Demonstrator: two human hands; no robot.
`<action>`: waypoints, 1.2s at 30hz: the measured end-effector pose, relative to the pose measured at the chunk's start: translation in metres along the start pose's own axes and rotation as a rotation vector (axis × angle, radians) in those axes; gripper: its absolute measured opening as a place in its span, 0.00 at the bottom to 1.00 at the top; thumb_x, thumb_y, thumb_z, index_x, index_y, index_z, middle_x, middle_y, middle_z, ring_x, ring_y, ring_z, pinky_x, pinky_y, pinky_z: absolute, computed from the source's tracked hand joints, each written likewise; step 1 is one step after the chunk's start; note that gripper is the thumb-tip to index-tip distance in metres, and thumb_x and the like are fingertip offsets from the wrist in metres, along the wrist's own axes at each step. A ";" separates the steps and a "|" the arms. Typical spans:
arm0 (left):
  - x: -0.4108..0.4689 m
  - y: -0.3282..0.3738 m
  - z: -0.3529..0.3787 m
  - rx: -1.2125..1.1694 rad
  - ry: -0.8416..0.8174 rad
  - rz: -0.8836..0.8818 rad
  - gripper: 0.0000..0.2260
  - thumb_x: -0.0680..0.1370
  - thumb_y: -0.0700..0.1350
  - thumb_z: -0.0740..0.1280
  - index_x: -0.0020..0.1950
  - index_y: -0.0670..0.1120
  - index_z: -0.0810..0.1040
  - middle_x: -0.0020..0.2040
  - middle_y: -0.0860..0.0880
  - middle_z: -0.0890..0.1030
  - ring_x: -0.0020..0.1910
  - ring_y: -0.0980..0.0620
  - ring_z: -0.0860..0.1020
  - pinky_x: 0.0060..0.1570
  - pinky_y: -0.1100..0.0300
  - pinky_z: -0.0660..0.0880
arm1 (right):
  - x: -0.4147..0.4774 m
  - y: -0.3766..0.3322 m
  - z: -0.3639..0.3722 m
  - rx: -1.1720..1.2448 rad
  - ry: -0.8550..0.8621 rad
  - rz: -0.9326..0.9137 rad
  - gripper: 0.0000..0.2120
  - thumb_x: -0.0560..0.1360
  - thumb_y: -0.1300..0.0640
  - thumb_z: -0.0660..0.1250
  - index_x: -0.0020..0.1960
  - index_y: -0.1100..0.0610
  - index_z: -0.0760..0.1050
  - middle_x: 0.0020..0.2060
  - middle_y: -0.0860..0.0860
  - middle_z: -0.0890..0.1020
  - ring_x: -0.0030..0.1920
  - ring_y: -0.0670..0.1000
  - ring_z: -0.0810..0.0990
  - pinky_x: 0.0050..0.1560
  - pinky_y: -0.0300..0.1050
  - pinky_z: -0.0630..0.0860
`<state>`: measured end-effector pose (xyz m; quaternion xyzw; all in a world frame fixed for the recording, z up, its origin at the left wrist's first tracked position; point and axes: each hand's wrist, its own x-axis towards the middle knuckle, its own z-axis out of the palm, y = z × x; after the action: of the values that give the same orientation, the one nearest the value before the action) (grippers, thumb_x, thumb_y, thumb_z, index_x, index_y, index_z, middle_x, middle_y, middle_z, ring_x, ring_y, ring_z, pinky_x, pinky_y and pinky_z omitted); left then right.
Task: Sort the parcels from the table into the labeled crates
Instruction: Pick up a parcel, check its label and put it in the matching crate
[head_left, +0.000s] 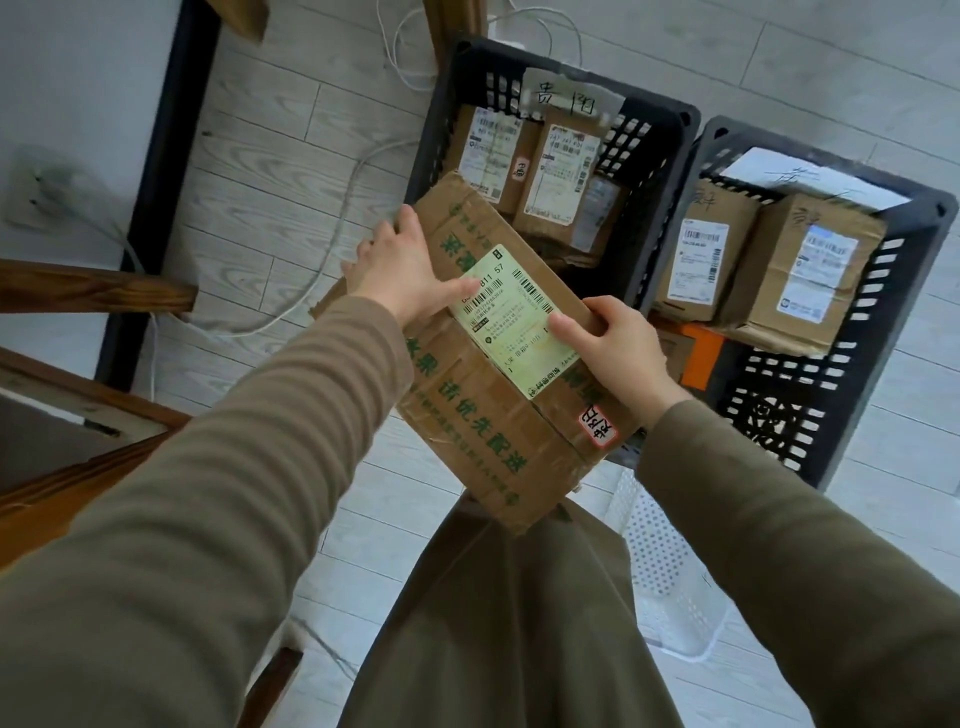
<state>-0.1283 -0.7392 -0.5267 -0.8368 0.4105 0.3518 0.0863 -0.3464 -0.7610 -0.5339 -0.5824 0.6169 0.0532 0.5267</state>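
Nearest the camera, two olive sleeves reach forward, and both hands hold one parcel (467, 415) in the air above the floor. It hangs tilted, its far end over the near rim of the left crate (662, 208). The left hand (400, 270) clasps the far-left edge, with its thumb lying flat on the pale green shipping label (519, 317). The right hand (618, 348) clamps the right edge, thumb on top.

The parcel is a flat corrugated carton. It looks stiff but worn, with creased panels, old tape and a crushed near corner. It will probably hold its shape if it is carried by opposite edges, as it is now, rather than by the soft corner. Two hands suggest some weight, though that is a guess.

A small red-bordered sticker (600, 425) carries handwriting that is too blurred to read. The fingers under the carton are hidden.

Farther off, the left crate holds several labelled boxes, and its paper tag (566, 96) is smeared. The right crate (810, 415) holds two more boxes, and an orange item in it is largely covered by the right hand. Its tag is only partly legible. The table is not clearly in view.
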 end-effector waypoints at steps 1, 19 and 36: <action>-0.001 0.000 0.000 -0.004 0.004 0.005 0.50 0.68 0.66 0.69 0.77 0.42 0.48 0.72 0.38 0.62 0.70 0.38 0.63 0.67 0.39 0.62 | -0.004 0.002 0.004 0.006 0.046 0.005 0.24 0.75 0.41 0.65 0.65 0.53 0.71 0.50 0.46 0.79 0.51 0.50 0.80 0.54 0.54 0.78; -0.003 -0.021 -0.002 -0.213 0.026 0.012 0.48 0.58 0.71 0.71 0.72 0.55 0.58 0.66 0.45 0.71 0.65 0.43 0.71 0.63 0.40 0.67 | -0.080 0.020 0.065 1.033 0.359 0.731 0.11 0.78 0.47 0.61 0.55 0.53 0.66 0.54 0.54 0.78 0.53 0.55 0.79 0.58 0.57 0.76; 0.010 -0.039 0.004 -0.529 0.076 -0.159 0.32 0.75 0.53 0.68 0.73 0.44 0.58 0.67 0.45 0.72 0.64 0.44 0.72 0.63 0.49 0.69 | -0.012 0.001 0.008 0.767 0.259 0.355 0.12 0.82 0.54 0.55 0.64 0.51 0.69 0.56 0.50 0.78 0.54 0.51 0.79 0.49 0.48 0.78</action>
<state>-0.0973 -0.7184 -0.5417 -0.8725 0.2401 0.4071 -0.1235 -0.3449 -0.7472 -0.5294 -0.2317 0.7435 -0.1632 0.6057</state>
